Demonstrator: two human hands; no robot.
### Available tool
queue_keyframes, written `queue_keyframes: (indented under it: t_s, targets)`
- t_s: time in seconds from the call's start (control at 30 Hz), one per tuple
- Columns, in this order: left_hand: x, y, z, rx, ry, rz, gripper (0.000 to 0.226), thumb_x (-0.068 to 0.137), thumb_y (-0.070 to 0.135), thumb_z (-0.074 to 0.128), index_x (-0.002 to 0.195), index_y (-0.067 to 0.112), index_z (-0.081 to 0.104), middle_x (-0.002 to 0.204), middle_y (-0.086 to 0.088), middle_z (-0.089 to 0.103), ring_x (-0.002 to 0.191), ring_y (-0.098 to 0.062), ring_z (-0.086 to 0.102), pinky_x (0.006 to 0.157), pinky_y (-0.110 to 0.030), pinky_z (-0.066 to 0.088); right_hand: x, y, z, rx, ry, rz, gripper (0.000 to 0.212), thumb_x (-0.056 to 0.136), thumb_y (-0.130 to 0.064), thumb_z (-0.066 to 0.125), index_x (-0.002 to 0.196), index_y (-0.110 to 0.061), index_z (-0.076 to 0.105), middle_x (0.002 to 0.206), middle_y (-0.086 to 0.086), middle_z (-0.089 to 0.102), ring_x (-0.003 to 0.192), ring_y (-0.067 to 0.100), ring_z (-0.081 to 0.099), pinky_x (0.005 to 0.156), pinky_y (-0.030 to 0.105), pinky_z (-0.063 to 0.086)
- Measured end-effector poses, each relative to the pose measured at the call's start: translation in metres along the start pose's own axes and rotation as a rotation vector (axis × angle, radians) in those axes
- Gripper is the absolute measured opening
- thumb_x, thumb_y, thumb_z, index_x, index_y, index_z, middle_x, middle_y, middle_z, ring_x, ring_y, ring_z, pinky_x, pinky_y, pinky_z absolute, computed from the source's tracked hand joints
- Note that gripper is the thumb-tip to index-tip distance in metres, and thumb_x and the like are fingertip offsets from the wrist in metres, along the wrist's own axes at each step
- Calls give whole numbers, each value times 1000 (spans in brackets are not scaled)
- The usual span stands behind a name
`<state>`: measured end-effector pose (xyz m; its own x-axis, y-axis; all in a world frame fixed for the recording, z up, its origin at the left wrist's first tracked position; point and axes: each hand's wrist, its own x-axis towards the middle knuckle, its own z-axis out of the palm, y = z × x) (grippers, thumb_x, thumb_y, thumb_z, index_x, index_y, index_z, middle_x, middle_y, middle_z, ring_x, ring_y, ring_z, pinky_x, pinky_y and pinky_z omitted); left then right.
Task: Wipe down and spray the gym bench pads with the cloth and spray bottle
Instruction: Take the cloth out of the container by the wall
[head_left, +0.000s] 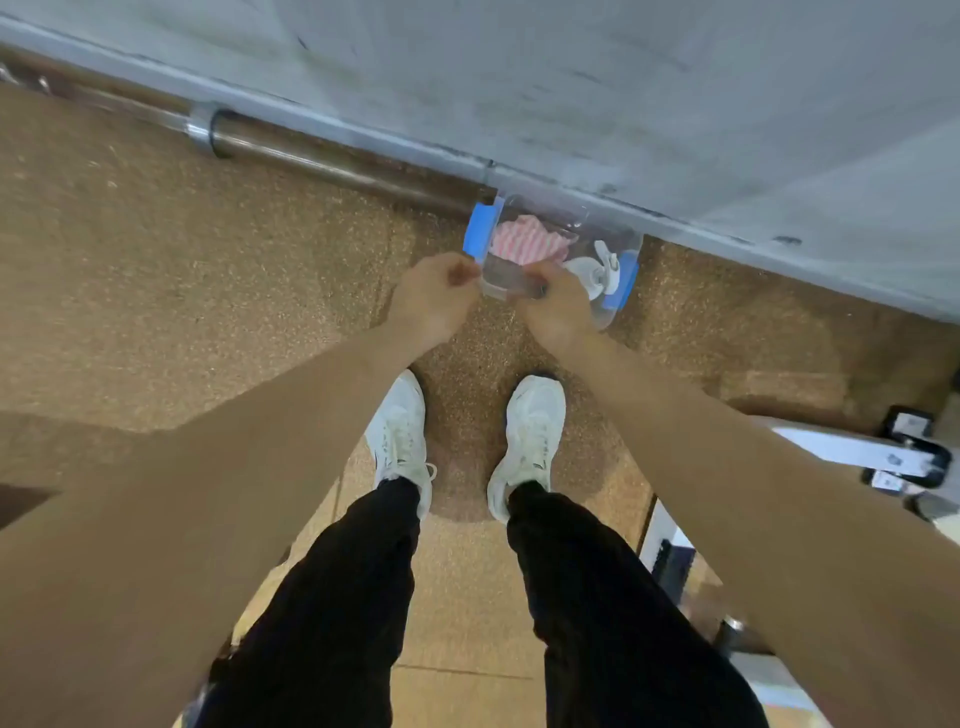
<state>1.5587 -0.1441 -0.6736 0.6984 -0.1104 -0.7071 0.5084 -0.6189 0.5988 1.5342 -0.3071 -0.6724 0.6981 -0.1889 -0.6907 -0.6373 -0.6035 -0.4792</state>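
Both hands, left hand (434, 301) and right hand (558, 306), clamp the blurred clear box (558, 254), hiding its near rim.

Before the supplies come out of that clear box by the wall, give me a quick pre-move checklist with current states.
1. Clear box on the floor by the wall: ok.
2. Cloth visible inside: ok.
3. Spray bottle visible inside: ok.
4. Left hand and right hand both at the near edge: ok.
5. Lid fully off: cannot tell.
6. Barbell along the wall clear of the feet: ok.
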Motion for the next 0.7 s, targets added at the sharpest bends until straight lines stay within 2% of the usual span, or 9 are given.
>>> queue_keyframes:
  t_s: [0.07, 0.17, 0.27, 0.33, 0.43, 0.5, 0.6, 0.7]
  targets:
    - [44, -9, 15, 23, 28, -17, 31, 93, 30, 60, 124, 26, 66, 119, 2, 70, 106, -21, 67, 92, -34, 53, 56, 9, 16, -10, -17, 4, 43, 93, -13, 68, 135, -9, 59, 136, 11, 58, 116, 23, 60, 88, 29, 47]
    - [100, -23, 40, -16, 72, -44, 46, 94, 23, 62, 139, 21, 52, 130, 0, 63, 113, -20, 62, 85, -28, 46, 129, 29, 38, -55, 1, 12, 51, 88, -19, 74, 136, -10, 59, 137, 6, 57, 121, 17, 55, 100, 27, 43]
    - [138, -43, 63, -75, 63, -36, 61, 93, 17, 66, 148, 17, 40, 120, 9, 53, 104, -12, 55, 75, -21, 43, 185, 55, 55, -83, 52, 49, 56, 82, -20, 74, 135, -14, 59, 140, 8, 54, 131, 24, 49, 112, 35, 42]
    - [156, -57, 74, -136, 46, -25, 69, 91, 17, 69, 152, 22, 36, 118, 11, 50, 104, -8, 53, 77, -19, 43, 208, 65, 63, -74, 88, 103, 63, 83, -17, 76, 140, -14, 52, 147, 11, 44, 136, 25, 42, 116, 37, 39]
    - [169, -73, 84, -220, 48, -3, 76, 86, 17, 75, 152, 24, 38, 128, 6, 57, 113, -12, 58, 90, -28, 50, 229, 72, 74, -88, 108, 137, 76, 83, -17, 79, 149, -17, 42, 153, 10, 40, 141, 27, 40, 117, 37, 37]
    - [172, -80, 88, -297, 32, 9, 82, 78, 22, 79, 150, 23, 40, 133, 1, 60, 111, -17, 63, 92, -39, 56, 237, 75, 79, -64, 120, 145, 78, 82, -14, 79, 151, -18, 42, 150, 10, 46, 138, 30, 46, 116, 41, 40]
    - [179, -91, 91, -375, 3, 8, 94, 64, 38, 82, 148, 26, 42, 135, -1, 59, 116, -24, 64, 94, -54, 55, 251, 89, 84, -12, 184, 130, 64, 80, -13, 75, 140, -18, 55, 132, 11, 63, 120, 31, 61, 103, 47, 53]
    - [178, -88, 85, -335, -1, 9, 94, 65, 38, 82, 149, 27, 41, 136, 2, 58, 123, -19, 59, 99, -50, 54, 242, 90, 82, 20, 238, 97, 38, 76, -17, 80, 110, -25, 66, 112, 8, 68, 99, 26, 67, 92, 43, 58]
